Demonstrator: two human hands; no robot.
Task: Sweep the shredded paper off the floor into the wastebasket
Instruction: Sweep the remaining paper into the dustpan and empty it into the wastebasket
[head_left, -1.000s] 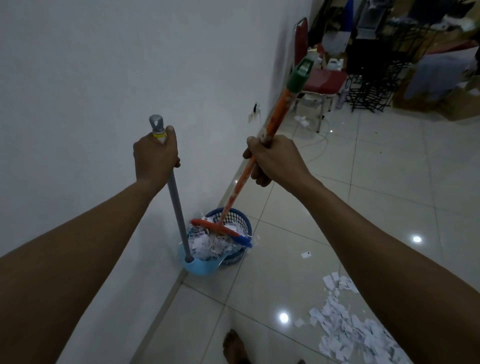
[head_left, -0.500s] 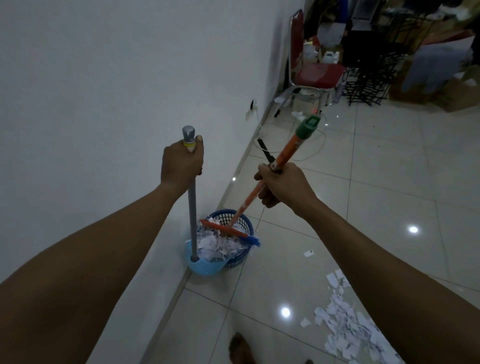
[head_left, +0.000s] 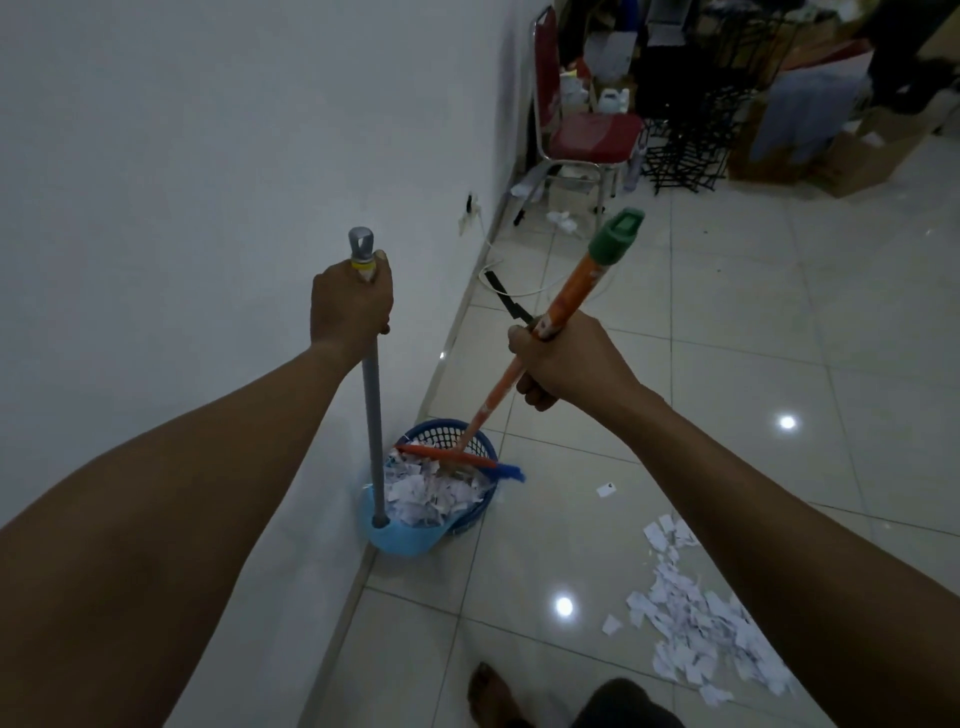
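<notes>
Both hands keep gripping: left hand (head_left: 350, 301) the dustpan handle (head_left: 373, 415), right hand (head_left: 563, 361) the broom (head_left: 566, 301), now steeper over the wastebasket (head_left: 470, 519)

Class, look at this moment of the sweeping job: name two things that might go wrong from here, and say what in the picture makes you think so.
1. The blue wastebasket is heaped with shredded paper to its rim, and the broom head is pressing on it; scraps may spill over the edge.
2. The light blue dustpan leans against the basket, steadied only through the grey handle in the left hand; a push from the right hand could tip the basket.
</notes>
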